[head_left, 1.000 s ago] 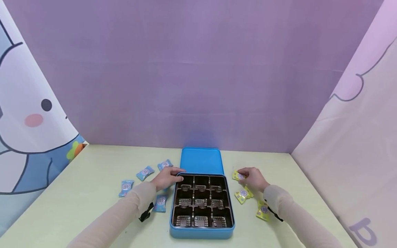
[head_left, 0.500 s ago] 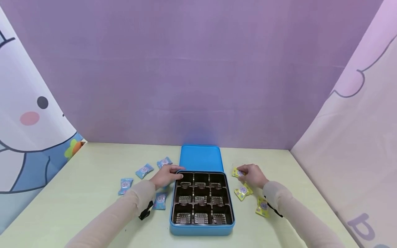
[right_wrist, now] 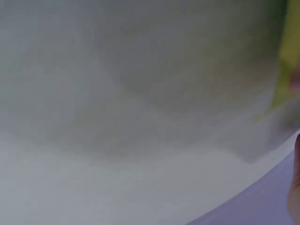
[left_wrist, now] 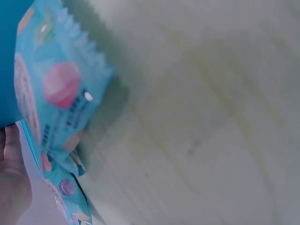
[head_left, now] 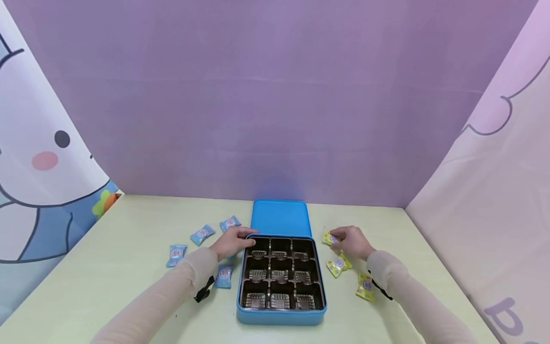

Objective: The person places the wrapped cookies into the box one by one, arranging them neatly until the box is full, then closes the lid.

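Observation:
A blue tin (head_left: 281, 317) holds a dark brown tray (head_left: 281, 261) with several square compartments, all of them bare. My left hand (head_left: 232, 242) grips its far left corner, thumb over the rim and fingers along the back edge. In the left wrist view, blue candy packets (left_wrist: 61, 79) lie close beside the tin's wall. To the right, my right hand (head_left: 353, 242) pinches a small yellow wrapped candy (head_left: 330, 238) at the table surface. The right wrist view shows only an edge of yellow wrapper (right_wrist: 287, 70) and part of the hand.
Several blue wrapped candies (head_left: 176, 255) lie left of the tin. Two more yellow candies, one in the middle (head_left: 339, 265) and one nearer (head_left: 365, 286), lie under and beside the right arm. The blue lid (head_left: 281, 217) lies behind the tin, near the purple backdrop (head_left: 275, 105).
The head view has shifted slightly. Both hands keep their places, the left at the tin's corner and the right on the yellow candy.

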`<state>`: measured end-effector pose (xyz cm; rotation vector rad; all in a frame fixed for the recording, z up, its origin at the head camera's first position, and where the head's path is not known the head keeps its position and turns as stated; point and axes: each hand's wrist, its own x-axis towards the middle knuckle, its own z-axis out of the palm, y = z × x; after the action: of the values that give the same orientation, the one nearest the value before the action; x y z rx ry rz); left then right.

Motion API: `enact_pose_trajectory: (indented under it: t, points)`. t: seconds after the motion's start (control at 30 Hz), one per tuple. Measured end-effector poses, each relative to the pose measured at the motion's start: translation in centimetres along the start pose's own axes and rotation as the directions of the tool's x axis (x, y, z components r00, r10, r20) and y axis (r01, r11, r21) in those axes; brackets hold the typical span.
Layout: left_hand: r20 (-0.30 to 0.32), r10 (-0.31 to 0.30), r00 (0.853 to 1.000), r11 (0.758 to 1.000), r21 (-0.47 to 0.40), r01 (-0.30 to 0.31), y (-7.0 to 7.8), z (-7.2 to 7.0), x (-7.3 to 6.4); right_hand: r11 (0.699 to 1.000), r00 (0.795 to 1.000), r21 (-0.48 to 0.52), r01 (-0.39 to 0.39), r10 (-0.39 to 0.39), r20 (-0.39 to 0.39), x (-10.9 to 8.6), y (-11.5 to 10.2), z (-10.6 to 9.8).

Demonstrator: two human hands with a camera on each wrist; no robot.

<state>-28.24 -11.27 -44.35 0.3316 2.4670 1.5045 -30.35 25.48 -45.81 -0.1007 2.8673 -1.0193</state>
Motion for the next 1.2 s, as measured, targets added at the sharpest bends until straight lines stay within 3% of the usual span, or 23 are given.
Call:
enact_pose_trajectory:
  t: [0.3, 0.67, 0.97, 1.2]
  points:
    - [0.002, 0.0, 1.0, 1.0, -0.002, 0.0, 0.0, 0.1, -0.1, 0.997, 0.998, 0.051, 0.066, -0.066, -0.008, -0.3, -0.6, -1.1]
    - [0.032, 0.014, 0.999, 1.0, -0.01, -0.014, 0.1, -0.1, 0.0, 0.982, 0.996, 0.169, 0.084, -0.089, 0.023, -0.8, -1.5, -3.7]
    - [0.031, 0.011, 0.999, 1.0, 0.002, -0.011, -0.1, -0.1, 0.0, 0.993, 0.993, 0.063, 0.104, -0.107, 0.043, -1.0, -2.6, -4.0]
    - [0.011, 0.009, 1.0, 1.0, -0.007, -0.008, -0.1, -0.1, 0.0, 0.991, 0.991, 0.057, 0.122, -0.125, 0.055, -1.3, -3.3, -4.2]
